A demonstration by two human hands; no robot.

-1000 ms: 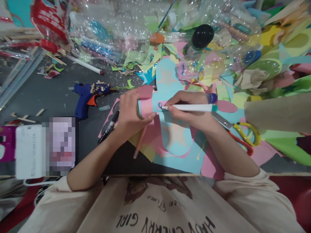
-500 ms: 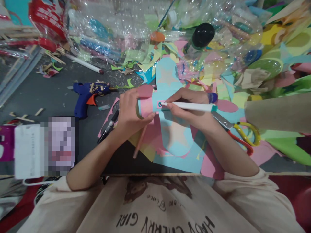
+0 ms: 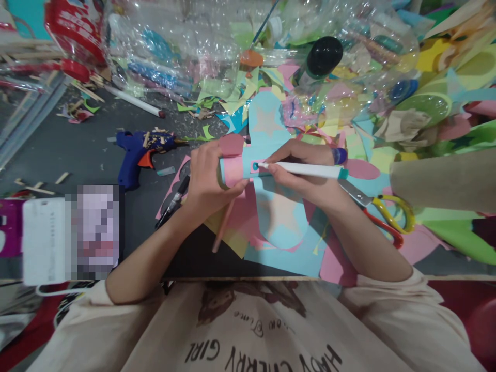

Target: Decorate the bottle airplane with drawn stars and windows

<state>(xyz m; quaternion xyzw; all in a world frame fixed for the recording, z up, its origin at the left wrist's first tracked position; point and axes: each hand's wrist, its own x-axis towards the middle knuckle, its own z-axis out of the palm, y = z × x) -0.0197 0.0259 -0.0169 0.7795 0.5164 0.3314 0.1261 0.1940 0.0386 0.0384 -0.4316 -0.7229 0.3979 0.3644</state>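
Note:
A light blue and pink paper plane (image 3: 281, 206) with star shapes on its wings lies in front of me. My left hand (image 3: 209, 173) grips its pink-banded end, thumb below and fingers over the top. Pinched in my right hand (image 3: 302, 168) is a white marker (image 3: 310, 170) with a teal end. The marker's tip touches a small pink square on the plane's body, where a dark teal round mark shows. Part of the plane's body is hidden under my right fingers.
Left of my hands lie a blue glue gun (image 3: 132, 155), a black marker (image 3: 174, 201) and a phone (image 3: 98, 227). Scissors (image 3: 391, 217) lie to the right. Plastic bottles, a red-labelled bottle (image 3: 77, 31) and paper scraps (image 3: 364, 139) fill the back and right.
The round mark inside the pink square looks more filled in with teal. The marker has shifted very slightly; my left hand has stayed in place.

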